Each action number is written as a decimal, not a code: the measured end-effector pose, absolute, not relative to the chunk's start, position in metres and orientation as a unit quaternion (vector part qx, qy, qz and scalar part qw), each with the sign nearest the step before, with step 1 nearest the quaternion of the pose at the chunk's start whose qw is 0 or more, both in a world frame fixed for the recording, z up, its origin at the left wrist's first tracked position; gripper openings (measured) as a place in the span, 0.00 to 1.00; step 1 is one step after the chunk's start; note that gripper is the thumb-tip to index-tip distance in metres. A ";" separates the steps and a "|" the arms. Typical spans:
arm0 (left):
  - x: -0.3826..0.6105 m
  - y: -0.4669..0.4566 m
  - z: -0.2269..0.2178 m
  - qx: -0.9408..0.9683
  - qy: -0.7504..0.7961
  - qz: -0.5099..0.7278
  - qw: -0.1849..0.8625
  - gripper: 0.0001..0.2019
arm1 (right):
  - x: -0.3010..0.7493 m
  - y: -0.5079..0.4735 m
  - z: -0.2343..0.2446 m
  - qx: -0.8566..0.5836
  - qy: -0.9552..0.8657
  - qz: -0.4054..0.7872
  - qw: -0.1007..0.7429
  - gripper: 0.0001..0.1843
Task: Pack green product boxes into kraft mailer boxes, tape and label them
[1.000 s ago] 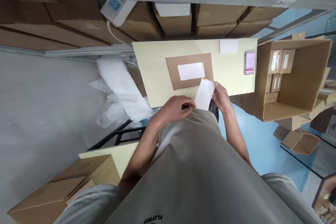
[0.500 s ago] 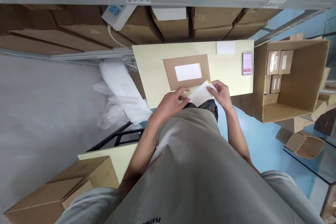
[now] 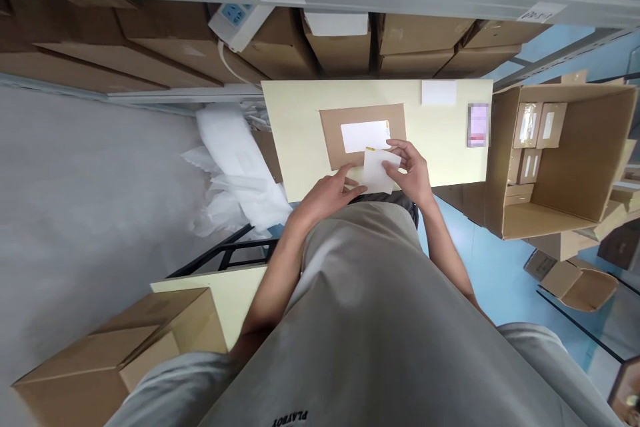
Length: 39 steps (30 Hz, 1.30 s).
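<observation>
My right hand (image 3: 411, 173) pinches a small white paper label (image 3: 379, 172) by its right side, fingers behind and thumb in front. The label has a yellow-orange mark at its top edge and is tilted above the table's near edge. At its lower left corner, my left hand (image 3: 333, 193) has the thumb on the label, with the index finger held apart. Just beyond lies a flat brown cardboard piece (image 3: 331, 133) bearing a white label (image 3: 363, 136) with a similar orange mark. The held label overlaps that cardboard's near edge in view.
The cream table (image 3: 440, 147) carries a white paper (image 3: 439, 93) and a phone-like object (image 3: 478, 125). An open carton (image 3: 575, 147) with small boxes stands right. White plastic wrap (image 3: 235, 167) hangs left. A shelf of boxes with a power strip (image 3: 240, 25) runs behind; a carton (image 3: 120, 347) sits lower left.
The held label has turned more upright and moved slightly away from my body, over the table's near edge. My right hand has shifted left, closer to my left hand.
</observation>
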<state>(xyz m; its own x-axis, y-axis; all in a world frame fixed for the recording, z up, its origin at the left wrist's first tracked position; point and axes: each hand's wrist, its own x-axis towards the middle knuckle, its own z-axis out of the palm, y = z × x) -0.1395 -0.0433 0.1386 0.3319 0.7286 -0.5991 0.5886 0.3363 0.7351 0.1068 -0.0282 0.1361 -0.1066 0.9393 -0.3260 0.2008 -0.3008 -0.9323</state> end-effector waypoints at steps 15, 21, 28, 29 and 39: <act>-0.128 -0.013 0.163 0.739 0.484 0.238 0.405 0.12 | 0.100 -0.026 0.161 -0.547 -0.562 0.562 0.264 0.35; -0.130 -0.015 0.158 0.723 0.499 0.201 0.433 0.07 | 0.103 -0.032 0.156 -0.564 -0.562 0.552 0.248 0.31; -0.138 -0.019 0.149 0.685 0.518 0.241 0.452 0.08 | 0.107 -0.040 0.154 -0.588 -0.542 0.530 0.281 0.29; -0.140 -0.021 0.147 0.671 0.528 0.251 0.456 0.08 | 0.109 -0.041 0.152 -0.600 -0.536 0.515 0.294 0.29; -0.167 -0.031 0.122 0.469 0.581 0.317 0.584 0.24 | 0.121 -0.048 0.127 -0.670 -0.417 0.508 0.345 0.26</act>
